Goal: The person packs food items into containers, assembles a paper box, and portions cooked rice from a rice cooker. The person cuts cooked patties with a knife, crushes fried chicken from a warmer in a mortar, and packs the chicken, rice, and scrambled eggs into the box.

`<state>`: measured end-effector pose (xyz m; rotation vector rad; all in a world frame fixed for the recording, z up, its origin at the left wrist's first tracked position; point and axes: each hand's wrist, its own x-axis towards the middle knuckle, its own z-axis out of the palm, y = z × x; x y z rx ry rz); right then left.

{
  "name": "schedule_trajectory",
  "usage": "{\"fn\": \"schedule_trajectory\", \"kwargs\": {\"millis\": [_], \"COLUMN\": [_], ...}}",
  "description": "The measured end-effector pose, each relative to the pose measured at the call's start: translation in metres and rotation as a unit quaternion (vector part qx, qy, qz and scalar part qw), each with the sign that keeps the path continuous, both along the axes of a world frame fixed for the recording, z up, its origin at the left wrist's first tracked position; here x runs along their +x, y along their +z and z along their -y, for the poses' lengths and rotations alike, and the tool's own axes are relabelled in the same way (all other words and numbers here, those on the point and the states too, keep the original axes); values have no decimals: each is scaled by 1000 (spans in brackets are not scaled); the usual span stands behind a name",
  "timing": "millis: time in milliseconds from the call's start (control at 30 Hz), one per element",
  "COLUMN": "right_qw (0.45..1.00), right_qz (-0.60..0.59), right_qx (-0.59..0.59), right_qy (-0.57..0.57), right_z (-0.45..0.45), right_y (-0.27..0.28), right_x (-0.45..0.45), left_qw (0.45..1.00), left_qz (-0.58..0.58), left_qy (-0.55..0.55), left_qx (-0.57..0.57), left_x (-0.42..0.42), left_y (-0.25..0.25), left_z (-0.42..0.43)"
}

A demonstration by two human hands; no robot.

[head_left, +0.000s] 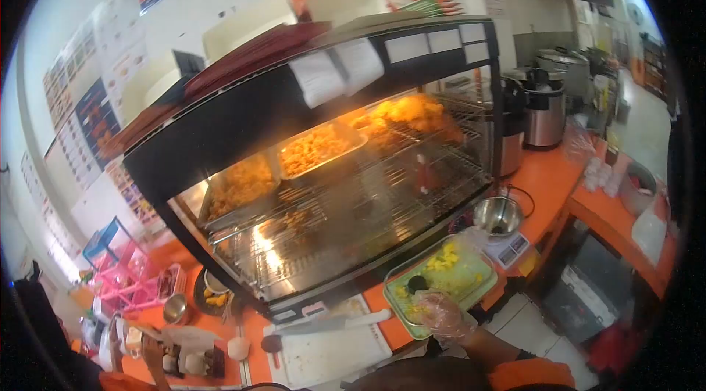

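My right hand (443,315), in a clear plastic glove, reaches over the near side of a shallow green tray (471,292). Its fingers are bent down around something I cannot make out. Just beyond the fingertips lies a small round black thing (418,284), perhaps the bowl of a spoon. Chopped yellow pieces (443,257) are heaped at the tray's far side, with smaller bits scattered nearer my glove. Left of the tray, a knife (331,323) with a pale handle lies across a white cutting board (334,358). My left hand is out of view.
A glass-sided warming cabinet (353,192) with trays of fried food stands behind. To the right are a digital scale (513,250), a steel bowl (498,216) and cookers (544,108). At lower left, another person's hand (151,354) works beside pink baskets (132,273).
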<state>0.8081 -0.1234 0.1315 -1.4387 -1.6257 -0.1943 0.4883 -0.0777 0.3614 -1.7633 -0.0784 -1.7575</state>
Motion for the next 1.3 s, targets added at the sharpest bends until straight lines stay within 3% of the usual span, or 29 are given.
{"fn": "schedule_trajectory", "kwargs": {"millis": [167,233,367,433,500,667,767,833,900,967,1033,1067,1167,1267,1300], "right_qw": [988,990,989,963,953,991,992,986,985,991,968,937,970,970,975], "right_qz": [143,121,-62,-251,-291,-17,-5,-117,-124,-27,-236,-337,-198,-164,-121], "right_qx": [50,61,25,-28,-39,50,34,28,19,11,57,79,80,-13,4], "right_qy": [-10,-50,-135,-91,-77,-119,-122,-116,-118,-132,-68,-35,-115,-181,-188], "right_z": [40,54,72,69,69,73,75,73,73,80,80,80,88,103,103], "right_y": [14,-20,-11,-37,-51,6,-1,-28,-32,-25,-34,-37,-26,0,-3], "right_x": [35,51,46,53,58,50,59,62,68,74,71,70,74,72,75], "left_qw": [995,991,985,982,978,952,888,863,887,896,892,922,988,989,981], "left_qz": [36,41,41,44,48,17,-12,-33,-39,-34,-19,-3,44,90,96], "left_qy": [-6,-24,-80,-95,-103,-105,-141,-146,-123,-119,-135,-100,-9,119,166], "left_qx": [-94,-122,-150,-158,-173,-288,-438,-482,-443,-425,-431,-374,-145,3,-3], "left_x": [27,34,43,47,52,91,122,144,165,183,200,203,195,166,155], "left_y": [-9,-17,-19,-11,2,68,91,113,125,136,144,149,173,206,215], "left_z": [-28,-34,-43,-47,-55,-89,-129,-143,-162,-166,-165,-164,-165,-163,-165]}}
